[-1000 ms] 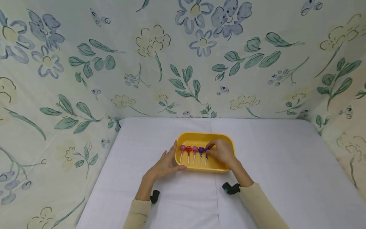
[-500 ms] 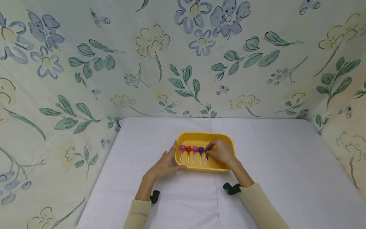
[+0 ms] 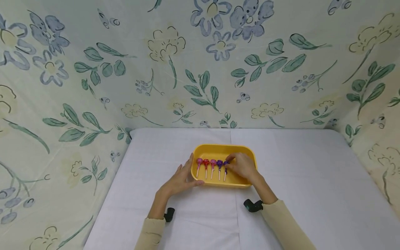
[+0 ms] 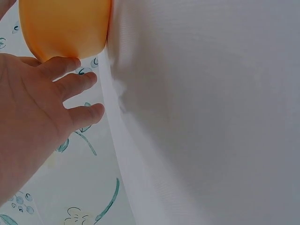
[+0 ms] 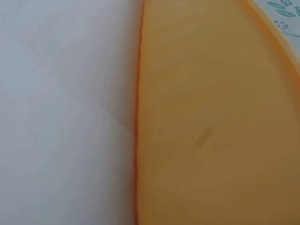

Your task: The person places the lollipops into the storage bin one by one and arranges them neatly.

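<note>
A yellow tray (image 3: 240,182) lies on the white-covered table, with several lollipops side by side in it, sticks toward the near side. Pink (image 3: 199,161), red (image 3: 206,162), pink again and purple (image 3: 219,163) heads run from left to right. At the right end of this row, my right hand (image 3: 243,166) pinches the head of another purple lollipop (image 3: 225,163), partly covered by the fingers. My left hand (image 3: 178,180) rests against the tray's left end, fingers spread, thumb along the near wall. The left wrist view shows these fingers (image 4: 77,84) fairly straight, touching the tray's outside (image 4: 68,28).
White cloth (image 3: 297,173) covers the table around the tray. Behind it and at the sides hangs a flowered curtain (image 3: 200,69). A dark wrist device (image 3: 169,215) sits at the left cuff, another dark wrist device (image 3: 252,205) at the right. In the right wrist view the tray's inner floor (image 5: 211,93) fills much of the frame.
Almost nothing differs. The rightmost purple lollipop shifts very slightly under my right fingers; my left hand and the tray stay in place.
</note>
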Action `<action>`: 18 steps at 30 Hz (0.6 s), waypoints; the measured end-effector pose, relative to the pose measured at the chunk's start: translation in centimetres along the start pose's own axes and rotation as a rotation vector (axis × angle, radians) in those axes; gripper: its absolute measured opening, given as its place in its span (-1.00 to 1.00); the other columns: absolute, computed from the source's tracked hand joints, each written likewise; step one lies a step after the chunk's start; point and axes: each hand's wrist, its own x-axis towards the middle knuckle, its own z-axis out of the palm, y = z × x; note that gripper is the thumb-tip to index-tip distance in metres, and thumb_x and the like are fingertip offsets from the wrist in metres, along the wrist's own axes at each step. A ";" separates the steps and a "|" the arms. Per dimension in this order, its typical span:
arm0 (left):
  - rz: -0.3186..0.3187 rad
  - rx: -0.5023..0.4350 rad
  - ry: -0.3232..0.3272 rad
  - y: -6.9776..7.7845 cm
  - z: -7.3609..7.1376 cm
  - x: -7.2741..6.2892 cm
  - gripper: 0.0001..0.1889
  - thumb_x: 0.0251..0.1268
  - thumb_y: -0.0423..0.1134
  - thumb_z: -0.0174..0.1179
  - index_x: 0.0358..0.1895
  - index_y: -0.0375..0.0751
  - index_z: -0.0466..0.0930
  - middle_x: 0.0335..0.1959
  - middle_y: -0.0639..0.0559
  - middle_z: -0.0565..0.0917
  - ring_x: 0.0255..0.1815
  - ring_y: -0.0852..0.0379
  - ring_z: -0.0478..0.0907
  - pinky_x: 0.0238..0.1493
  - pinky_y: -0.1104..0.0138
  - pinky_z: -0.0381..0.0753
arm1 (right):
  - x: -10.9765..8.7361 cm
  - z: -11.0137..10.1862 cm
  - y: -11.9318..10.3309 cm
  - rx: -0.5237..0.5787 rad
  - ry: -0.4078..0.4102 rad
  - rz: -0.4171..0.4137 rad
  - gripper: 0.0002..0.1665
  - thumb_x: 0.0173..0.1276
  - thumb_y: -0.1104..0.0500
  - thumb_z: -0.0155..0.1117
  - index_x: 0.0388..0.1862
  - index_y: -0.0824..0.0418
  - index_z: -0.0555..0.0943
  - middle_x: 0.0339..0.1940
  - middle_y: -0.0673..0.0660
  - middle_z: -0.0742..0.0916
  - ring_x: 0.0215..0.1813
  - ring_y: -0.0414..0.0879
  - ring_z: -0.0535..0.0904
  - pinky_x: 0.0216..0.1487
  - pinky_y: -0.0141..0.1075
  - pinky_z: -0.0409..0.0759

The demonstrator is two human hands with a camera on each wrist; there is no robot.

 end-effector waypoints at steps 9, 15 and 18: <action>0.015 -0.010 -0.004 -0.2 -0.1 0.2 0.24 0.26 0.25 0.38 0.70 0.05 -0.41 0.74 0.11 -0.23 0.77 0.05 -0.18 0.74 -0.12 -0.40 | -0.8 -0.9 -0.4 0.017 0.020 0.073 -0.62 0.35 0.10 0.50 0.05 0.30 0.75 -0.03 0.20 0.83 0.06 0.10 0.68 0.29 0.07 0.65; 0.017 -0.007 -0.004 -0.5 0.1 -0.1 0.25 0.26 0.27 0.37 0.71 0.03 -0.41 0.75 0.10 -0.23 0.77 0.04 -0.18 0.74 -0.12 -0.37 | -2.6 -3.1 -0.5 0.003 0.106 0.115 -0.55 0.43 -0.02 0.42 0.11 0.26 0.71 0.05 0.25 0.79 -0.18 0.02 0.58 -0.07 -0.16 0.64; -0.001 0.005 0.023 -1.0 -0.2 -0.4 0.19 0.32 0.25 0.33 0.72 0.03 -0.38 0.75 0.10 -0.23 0.77 0.01 -0.21 0.75 -0.12 -0.34 | -3.6 -4.3 0.5 0.011 0.167 0.116 -0.52 0.49 -0.06 0.34 0.17 0.27 0.67 0.08 0.28 0.77 -0.27 -0.02 0.52 -0.31 -0.32 0.51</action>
